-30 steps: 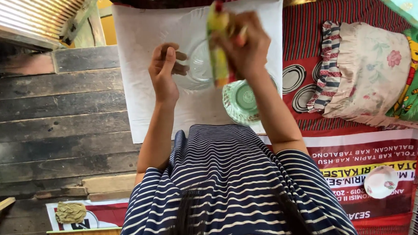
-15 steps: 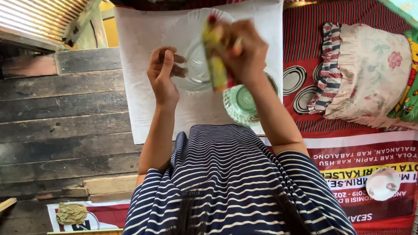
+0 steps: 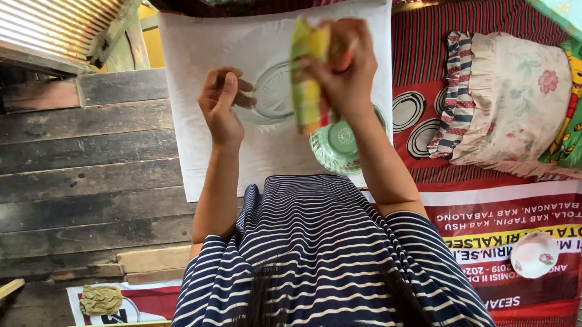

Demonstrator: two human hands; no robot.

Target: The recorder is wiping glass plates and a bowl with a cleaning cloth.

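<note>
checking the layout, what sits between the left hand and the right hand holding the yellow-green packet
The clear glass plate on the white sheet, seen in the head view.

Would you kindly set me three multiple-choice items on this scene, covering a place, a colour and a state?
1. Where does the clear glass plate lie?
A. on the white sheet
B. on the wooden planks
C. on the floral cushion

2. What colour is the bowl beside the plate?
A. blue
B. green
C. black

3. What is the right hand doing?
A. resting open
B. pressing the bowl
C. holding a yellow-green packet

Answers: 1 A, white sheet surrounds the plate; 2 B, its rim and base show green; 3 C, its fingers wrap the raised packet.
</note>
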